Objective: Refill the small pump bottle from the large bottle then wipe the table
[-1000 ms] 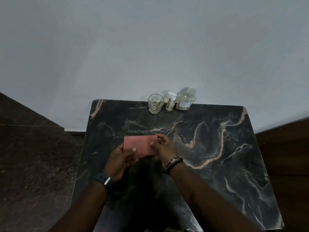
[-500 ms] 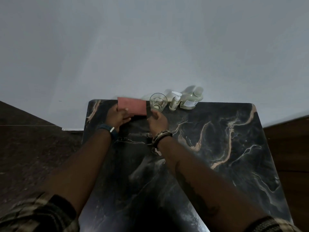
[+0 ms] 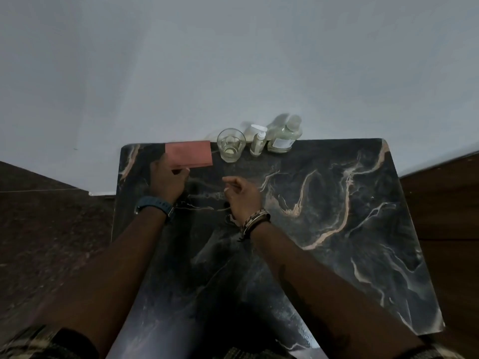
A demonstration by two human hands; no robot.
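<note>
A folded pink cloth (image 3: 190, 152) lies at the back left of the black marble table (image 3: 337, 216), just left of a glass. My left hand (image 3: 168, 181) is at the cloth's near edge, with its fingertips tucked under that edge and the thumb beside it. My right hand (image 3: 242, 195) hovers over the table a little nearer to me, fingers loosely curled, holding nothing. The small pump bottle (image 3: 258, 143) with a white pump stands upright at the back edge. The large clear bottle (image 3: 283, 138) with a white label stands to its right.
A clear drinking glass (image 3: 230, 145) stands between the cloth and the pump bottle. A pale wall rises right behind the table's back edge. Dark floor lies to the left, and a wooden surface (image 3: 440, 203) adjoins the table on the right.
Both hands carried the cloth from the table's middle to the back left, beside the glass. The right hand has since let go and drawn back towards me.
</note>
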